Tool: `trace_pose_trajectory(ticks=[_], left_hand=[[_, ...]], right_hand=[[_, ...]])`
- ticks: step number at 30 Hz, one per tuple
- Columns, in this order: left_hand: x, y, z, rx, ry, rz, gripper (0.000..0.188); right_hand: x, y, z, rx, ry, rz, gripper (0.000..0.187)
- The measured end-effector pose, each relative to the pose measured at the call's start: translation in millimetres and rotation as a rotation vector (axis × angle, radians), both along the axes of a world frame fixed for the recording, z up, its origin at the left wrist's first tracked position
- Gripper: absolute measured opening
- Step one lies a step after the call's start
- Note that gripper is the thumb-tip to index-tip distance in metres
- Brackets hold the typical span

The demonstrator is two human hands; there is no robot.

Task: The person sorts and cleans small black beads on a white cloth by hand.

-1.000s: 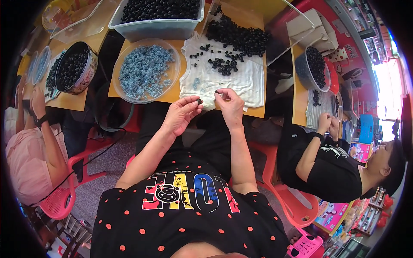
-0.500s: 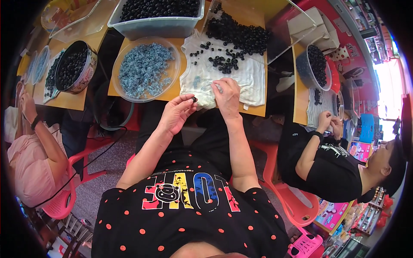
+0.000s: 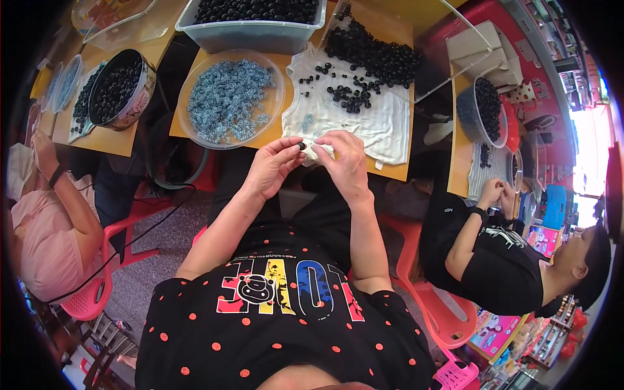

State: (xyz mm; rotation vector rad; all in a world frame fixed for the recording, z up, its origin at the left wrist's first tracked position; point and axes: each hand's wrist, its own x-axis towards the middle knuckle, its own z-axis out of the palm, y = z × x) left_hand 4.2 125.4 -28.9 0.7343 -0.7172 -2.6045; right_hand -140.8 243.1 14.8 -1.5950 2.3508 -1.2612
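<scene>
Between the thumb and fingertips of my left hand is a small black bead. Close beside it, my right hand pinches with thumb and forefinger; something thin and pale shows at the tips, too small to name. Both hands meet over the near edge of a white cloth on the table. A few small light-blue pieces lie on the cloth just beyond my fingers. Farther back, loose black beads are scattered in front of a larger heap of black beads.
At my left stands a round clear tub of small blue pieces. Behind it is a rectangular bin of black beads. Co-workers sit on both sides: one in a pink top, one in a black shirt. A clear panel edge slants at the right.
My right hand has drawn in from the blue pieces on the cloth toward the bead in my left hand. The left hand keeps hold of the bead. The whole view has shifted slightly.
</scene>
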Motion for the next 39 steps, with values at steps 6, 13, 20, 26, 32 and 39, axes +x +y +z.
trace_pose_trajectory(ticks=[6, 13, 20, 26, 32, 39], left_hand=[[-1, 5, 6, -0.069, 0.036, -0.033, 0.021], [6, 1, 6, -0.131, -0.014, -0.163, 0.022], [12, -7, 3, 0.077, 0.067, -0.334, 0.023], [4, 1, -9, 0.280, 0.072, -0.233, 0.027], [5, 2, -9, 0.278, 0.062, -0.218, 0.030], [1, 1, 6, 0.184, 0.042, -0.062, 0.023]], right_hand=[[12, 3, 11, 0.041, 0.193, 0.043, 0.016], [14, 5, 10, 0.000, 0.058, 0.084, 0.017], [9, 18, -7, 0.096, -0.666, 0.083, 0.018], [-41, 22, -33, 0.031, -0.187, -0.308, 0.017], [-50, 21, -41, 0.033, -0.033, -0.248, 0.016], [-8, 18, 0, -0.037, -0.456, -0.188, 0.015]])
